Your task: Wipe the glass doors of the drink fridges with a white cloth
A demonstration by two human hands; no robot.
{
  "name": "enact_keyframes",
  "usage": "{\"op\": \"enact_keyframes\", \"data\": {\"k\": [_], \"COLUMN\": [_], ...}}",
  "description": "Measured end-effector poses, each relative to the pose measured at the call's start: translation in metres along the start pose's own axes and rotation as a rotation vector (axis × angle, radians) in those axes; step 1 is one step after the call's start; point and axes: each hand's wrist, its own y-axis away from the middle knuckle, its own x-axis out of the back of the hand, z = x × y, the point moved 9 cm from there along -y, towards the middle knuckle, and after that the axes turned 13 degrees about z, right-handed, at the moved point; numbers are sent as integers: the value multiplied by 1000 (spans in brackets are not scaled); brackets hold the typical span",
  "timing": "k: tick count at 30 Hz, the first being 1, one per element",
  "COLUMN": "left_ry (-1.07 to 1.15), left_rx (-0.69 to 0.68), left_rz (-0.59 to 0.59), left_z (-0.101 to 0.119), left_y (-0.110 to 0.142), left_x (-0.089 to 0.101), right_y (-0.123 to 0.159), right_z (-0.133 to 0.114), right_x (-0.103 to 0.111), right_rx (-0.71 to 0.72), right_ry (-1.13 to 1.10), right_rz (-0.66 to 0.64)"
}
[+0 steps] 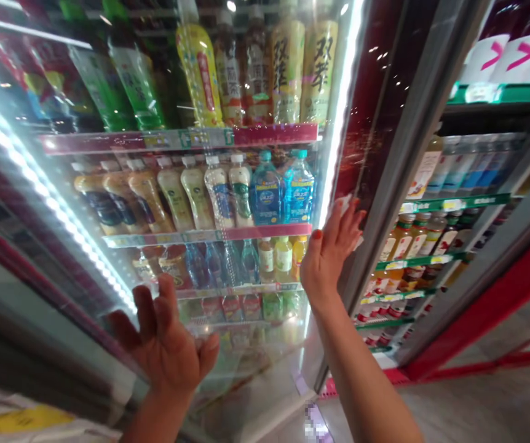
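Right hand [329, 258]: your fingers are stretched out over a white wipe [346, 202], thumb standing apart. Wipe shows past the fingertips and along their right side; rest hidden beneath. Hand sits at a dark red strip [364, 117] edging the glass door [251, 372]. Just left of it, a bright light strip [341, 104]; past that, blue bottles [298, 187] on a shelf. Right of it, a grey metal frame [406, 151], then more drink shelves [454, 261]. Left hand [170, 344]: lower, well apart, fingers spread, bare; cannot tell whether it touches the glass.
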Motion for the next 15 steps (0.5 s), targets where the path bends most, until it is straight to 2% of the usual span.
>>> {"op": "enact_keyframes", "data": {"k": [1,3,4,5,6,7,10,11,12,13,14,15], "left_ry": [-29,-54,-72,-93,-120,-151,-225,-241,-249,-243,-224,-195], "left_rx": [-48,-71,-69,-67,-74,-85,-103,-104,-103,-104,-108,-106], "left_rz": [14,39,49,58,60,62,90,110,133,149,158,171], "left_z": [5,11,13,14,17,19,22,21,20,18,15,12], "left_y": [-2,-6,-7,-9,-10,-11,-11,-11,-10,-8,-5,-3], "left_x": [2,4,5,4,3,1,-2,-1,1,3,4,7], "right_y": [2,32,53,69,72,63,-6,-25,-36,-39,-34,-18], "right_z": [-25,-85,-104,-111,-106,-92,-29,-18,-18,-28,-49,-76], "right_x": [-1,3,9,15,18,17,7,4,1,-2,-3,-2], "right_rx": [120,515,704,820,846,789,346,235,185,208,317,501], "right_ry": [-46,-188,-248,-279,-277,-250,-113,-77,-56,-59,-94,-156], "right_rz": [-29,-124,-163,-182,-180,-162,-40,-3,13,3,-25,-71]}}
